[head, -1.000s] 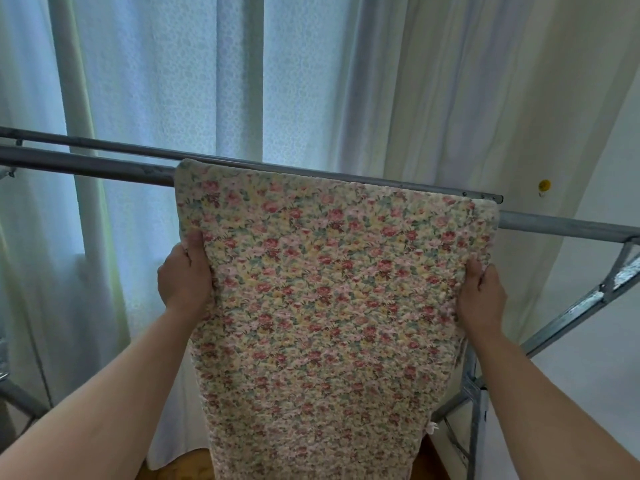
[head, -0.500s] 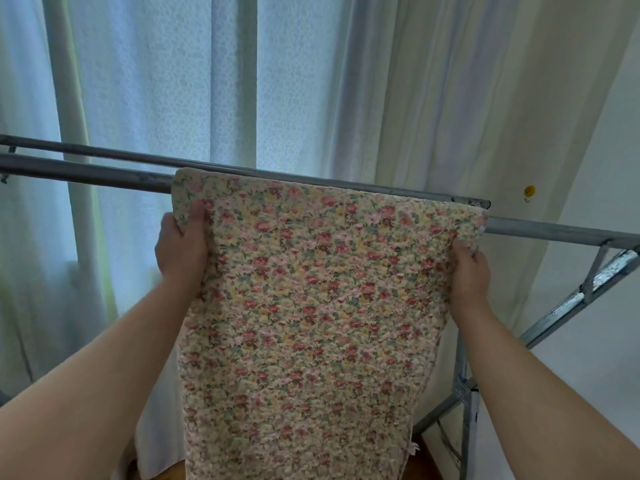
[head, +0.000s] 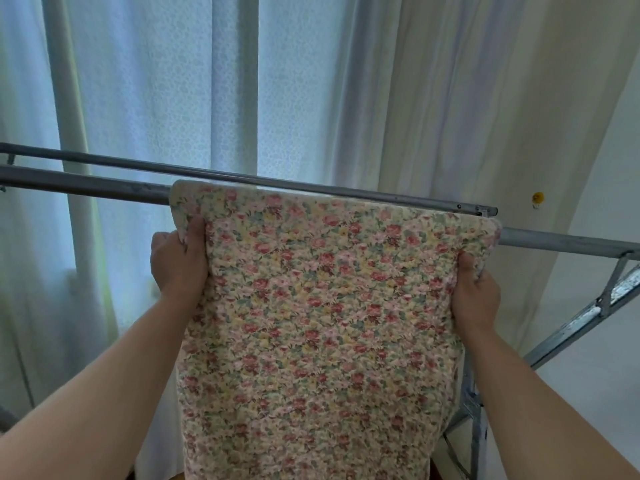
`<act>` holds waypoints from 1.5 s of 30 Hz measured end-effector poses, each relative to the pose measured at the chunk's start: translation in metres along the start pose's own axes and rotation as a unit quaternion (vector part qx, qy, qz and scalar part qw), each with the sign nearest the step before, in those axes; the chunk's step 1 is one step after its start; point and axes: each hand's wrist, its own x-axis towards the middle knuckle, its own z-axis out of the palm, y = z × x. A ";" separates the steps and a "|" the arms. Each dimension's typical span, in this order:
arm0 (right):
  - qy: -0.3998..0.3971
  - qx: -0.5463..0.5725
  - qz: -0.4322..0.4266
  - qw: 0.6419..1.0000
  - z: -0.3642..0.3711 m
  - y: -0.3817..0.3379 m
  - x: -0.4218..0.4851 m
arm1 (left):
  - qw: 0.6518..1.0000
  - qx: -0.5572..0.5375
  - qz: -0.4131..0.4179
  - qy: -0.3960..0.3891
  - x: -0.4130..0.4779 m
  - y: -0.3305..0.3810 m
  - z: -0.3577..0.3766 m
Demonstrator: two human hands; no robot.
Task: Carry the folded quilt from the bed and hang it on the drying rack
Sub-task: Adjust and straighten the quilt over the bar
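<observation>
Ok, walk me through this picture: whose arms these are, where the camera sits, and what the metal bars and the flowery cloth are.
No machine here: a person wears one camera on the head, looking forward and down, so the two bare arms are their own. The left hand and right hand each grip a side edge of the floral quilt. The quilt's top edge lies over the near bar of a metal drying rack; its visible part hangs down toward the camera. A second, thinner bar runs just behind. Pale curtains cover a window beyond, and a white wall is on the right.
</observation>
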 end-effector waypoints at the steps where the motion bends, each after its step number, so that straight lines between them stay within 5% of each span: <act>1: -0.001 -0.001 -0.001 1.000 0.000 0.003 -0.002 | 1.000 0.004 0.002 -0.003 -0.002 -0.004 0.000; 17: -0.053 -0.097 0.013 0.994 -0.007 0.020 -0.006 | 0.996 0.000 -0.052 -0.067 -0.020 -0.021 -0.001; 21: -0.045 0.054 0.040 0.997 -0.008 0.015 -0.001 | 0.975 -0.158 -0.110 -0.110 -0.016 -0.012 -0.009; 25: -0.151 0.304 0.130 0.931 -0.003 0.002 0.011 | 0.941 -0.276 -0.142 -0.132 -0.011 0.003 -0.012; 32: -0.174 0.359 0.158 0.903 -0.004 0.005 0.025 | 0.900 -0.353 -0.149 -0.205 -0.005 0.010 -0.008; 38: -0.199 0.392 0.156 0.884 -0.002 0.009 0.024 | 0.937 -0.306 -0.144 -0.086 -0.010 0.010 0.007; 45: -0.138 0.386 0.171 0.896 -0.009 0.014 0.031 | 0.968 -0.220 -0.120 0.014 -0.020 0.019 0.025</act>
